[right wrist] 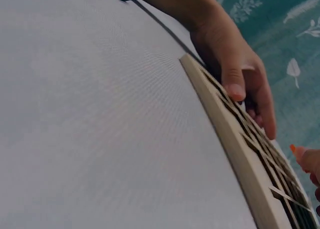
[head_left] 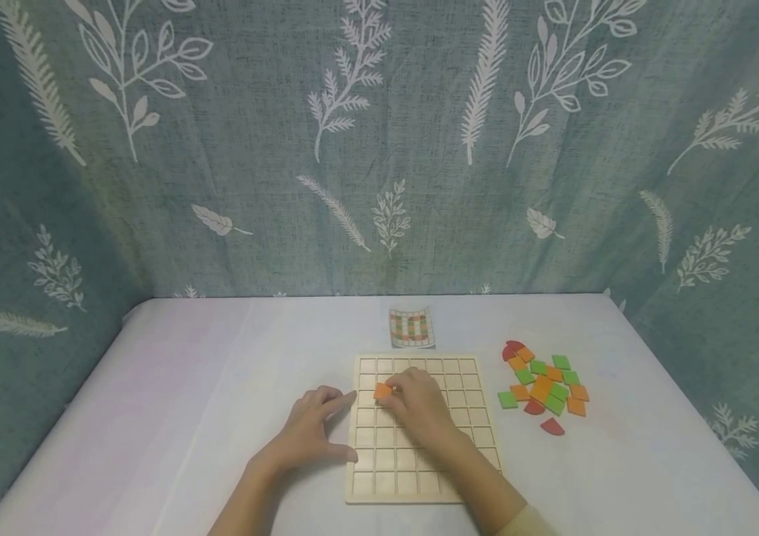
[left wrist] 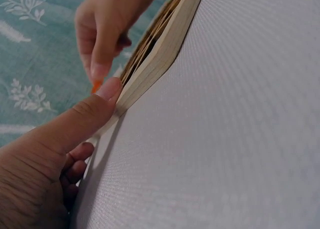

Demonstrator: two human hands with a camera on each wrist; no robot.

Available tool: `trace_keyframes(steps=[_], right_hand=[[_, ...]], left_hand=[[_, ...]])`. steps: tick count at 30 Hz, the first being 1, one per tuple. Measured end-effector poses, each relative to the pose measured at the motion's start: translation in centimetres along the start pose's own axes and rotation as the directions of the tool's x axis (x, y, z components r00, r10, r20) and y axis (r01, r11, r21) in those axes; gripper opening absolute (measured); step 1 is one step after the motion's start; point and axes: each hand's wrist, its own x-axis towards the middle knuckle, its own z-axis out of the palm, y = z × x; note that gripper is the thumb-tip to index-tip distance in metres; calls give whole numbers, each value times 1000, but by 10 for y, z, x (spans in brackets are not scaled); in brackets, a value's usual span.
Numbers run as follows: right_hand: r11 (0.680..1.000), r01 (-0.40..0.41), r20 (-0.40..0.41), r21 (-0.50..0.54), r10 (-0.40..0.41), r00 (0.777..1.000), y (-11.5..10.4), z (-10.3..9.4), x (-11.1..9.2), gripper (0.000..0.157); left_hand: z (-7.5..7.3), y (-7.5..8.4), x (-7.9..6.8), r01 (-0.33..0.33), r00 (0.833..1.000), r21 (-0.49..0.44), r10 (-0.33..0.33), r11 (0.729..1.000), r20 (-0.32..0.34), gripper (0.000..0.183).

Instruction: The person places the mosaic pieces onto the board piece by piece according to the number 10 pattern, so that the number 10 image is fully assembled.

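A pale wooden grid board (head_left: 385, 461) lies on the table, its squares framed by raised strips. My right hand (head_left: 420, 406) is over the upper left part of the board and pinches an orange square tile (head_left: 382, 391) between thumb and fingertips. The same tile (left wrist: 97, 85) shows as a small orange edge in the left wrist view. My left hand (head_left: 309, 432) rests at the board's left side, thumb and index finger spread apart along the edge. In the left wrist view its thumb (left wrist: 82, 116) touches the board's rim.
Right of the board lies a loose pile of orange squares (head_left: 542, 388), green squares (head_left: 507, 400) and red quarter-round pieces (head_left: 553, 426). Behind the board is a small card (head_left: 411, 327) printed with a coloured grid. A leaf-patterned curtain (head_left: 379, 149) surrounds the white table (head_left: 272, 350).
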Motion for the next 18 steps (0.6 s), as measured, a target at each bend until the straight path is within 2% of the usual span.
trace_keyframes(steps=[6,12,18], right_hand=[[1000,10,17,27,-11,1000,-1,11,6,27],[999,18,1,52,-18,1000,2,20,12,26],[991,-84,5,107,84,996,4,26,20,23]], left_hand=[[0,0,-1,23,1000,-17,-23,1000,21,91],[-2,1,-1,29,999,-12,-28,1000,32,93],[-1,0,-1,15,999,-12,-15,1000,32,92]])
